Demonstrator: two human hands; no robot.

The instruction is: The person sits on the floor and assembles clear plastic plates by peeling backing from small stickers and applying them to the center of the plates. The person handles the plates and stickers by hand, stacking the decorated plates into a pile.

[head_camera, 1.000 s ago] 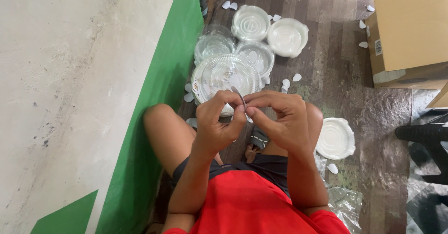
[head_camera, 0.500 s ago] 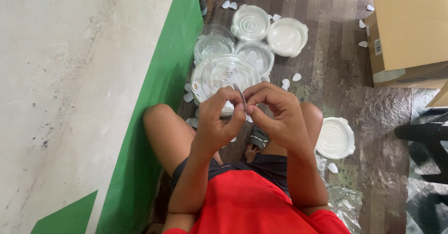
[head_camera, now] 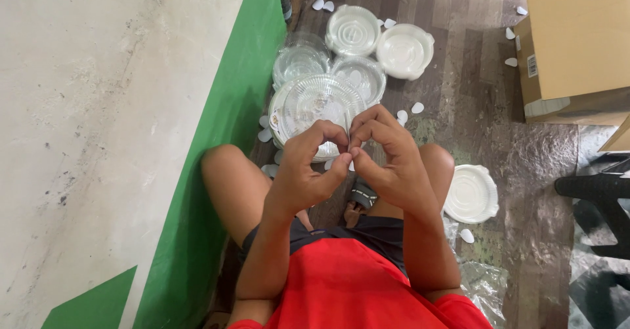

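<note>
My left hand (head_camera: 303,170) and my right hand (head_camera: 388,160) meet in front of me, fingertips pinched together on a small thin piece that the fingers mostly hide. Just beyond them stands a stack of clear round plastic lids (head_camera: 315,109) on the floor. I sit with bare knees apart, in a red shirt and dark shorts.
More round clear and white plastic lids (head_camera: 354,30) lie farther off, and one white lid (head_camera: 471,193) lies by my right knee. Small white petal-shaped bits (head_camera: 417,108) dot the dark wood floor. A cardboard box (head_camera: 577,37) stands at the right. A white and green wall (head_camera: 118,125) runs along the left.
Both hands have stayed pressed together, shifting slightly toward the lids, with the fingers working the small piece between them.
</note>
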